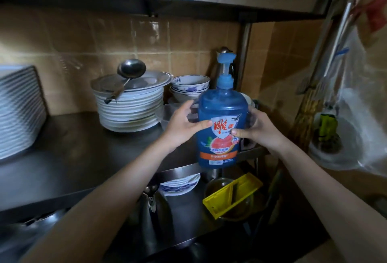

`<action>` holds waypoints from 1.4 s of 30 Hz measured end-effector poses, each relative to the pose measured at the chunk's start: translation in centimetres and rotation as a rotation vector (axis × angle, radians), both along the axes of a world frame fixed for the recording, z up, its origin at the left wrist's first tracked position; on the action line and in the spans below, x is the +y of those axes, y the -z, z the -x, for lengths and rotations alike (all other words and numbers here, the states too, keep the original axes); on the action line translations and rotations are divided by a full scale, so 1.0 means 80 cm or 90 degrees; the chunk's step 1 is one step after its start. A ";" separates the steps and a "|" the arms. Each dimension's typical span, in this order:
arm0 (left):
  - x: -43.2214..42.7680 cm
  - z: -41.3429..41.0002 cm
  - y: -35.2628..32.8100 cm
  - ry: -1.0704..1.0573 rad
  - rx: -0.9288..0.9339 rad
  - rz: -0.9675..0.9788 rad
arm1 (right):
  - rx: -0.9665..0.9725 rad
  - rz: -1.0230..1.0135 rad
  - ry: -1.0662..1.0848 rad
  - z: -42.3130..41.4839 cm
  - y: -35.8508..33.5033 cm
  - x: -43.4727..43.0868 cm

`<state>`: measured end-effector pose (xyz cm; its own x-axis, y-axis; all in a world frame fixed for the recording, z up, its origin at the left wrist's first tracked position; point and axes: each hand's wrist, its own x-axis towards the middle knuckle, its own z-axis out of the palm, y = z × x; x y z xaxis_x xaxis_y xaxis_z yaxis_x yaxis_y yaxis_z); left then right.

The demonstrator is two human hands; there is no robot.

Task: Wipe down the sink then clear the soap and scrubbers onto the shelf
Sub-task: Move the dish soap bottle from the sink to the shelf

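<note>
A large blue dish soap bottle (221, 116) with a pump top and an orange grapefruit label hangs upright in the air, just above the front right edge of the steel middle shelf (79, 149). My left hand (184, 124) grips its left side and my right hand (258, 129) grips its right side, thumbs on the label. The bottle's base sits below the shelf's front lip. No scrubbers or sink are in view.
On the shelf stand a stack of white plates (129, 107) topped with a lid and ladle, blue-patterned bowls (189, 86), and a plate pile (18, 107) at far left. Below are a kettle (152, 210), bowls and a yellow grater (232, 194). A plastic bag (351, 103) hangs at right.
</note>
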<state>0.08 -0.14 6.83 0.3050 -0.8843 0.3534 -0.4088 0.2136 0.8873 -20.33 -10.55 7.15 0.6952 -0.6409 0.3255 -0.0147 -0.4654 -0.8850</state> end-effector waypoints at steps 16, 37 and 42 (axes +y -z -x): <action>-0.061 -0.046 0.014 -0.158 -0.007 -0.021 | 0.064 -0.013 -0.074 -0.066 0.011 -0.095; -0.066 -0.051 0.014 -0.150 -0.101 -0.085 | 0.056 -0.029 -0.007 -0.061 0.018 -0.078; -0.038 -0.041 0.017 -0.186 -0.231 -0.039 | 0.075 -0.016 0.068 -0.035 0.021 -0.056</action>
